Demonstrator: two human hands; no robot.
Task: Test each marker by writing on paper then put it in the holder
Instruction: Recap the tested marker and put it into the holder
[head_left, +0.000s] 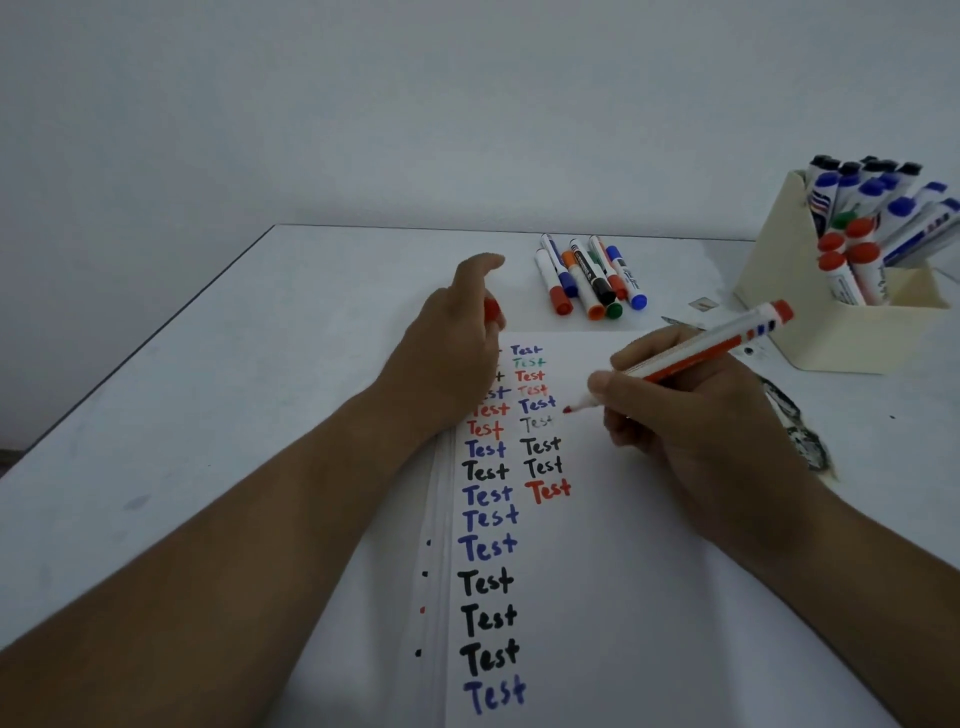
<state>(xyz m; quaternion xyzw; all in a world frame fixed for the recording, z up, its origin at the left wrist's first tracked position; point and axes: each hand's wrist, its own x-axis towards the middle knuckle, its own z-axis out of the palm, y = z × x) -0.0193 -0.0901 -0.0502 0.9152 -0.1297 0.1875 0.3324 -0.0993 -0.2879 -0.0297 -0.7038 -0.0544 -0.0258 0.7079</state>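
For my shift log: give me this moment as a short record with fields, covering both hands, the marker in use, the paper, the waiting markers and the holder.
right hand: holds the uncapped red marker, tip near the paper
left hand: rests on the paper's top left, grip around a red cap
paper: two columns of "Test" in blue, black, red and green
loose markers: capped, lying in a bunch beyond the paper
holder: cream box at right, many capped markers standing in it
table: white
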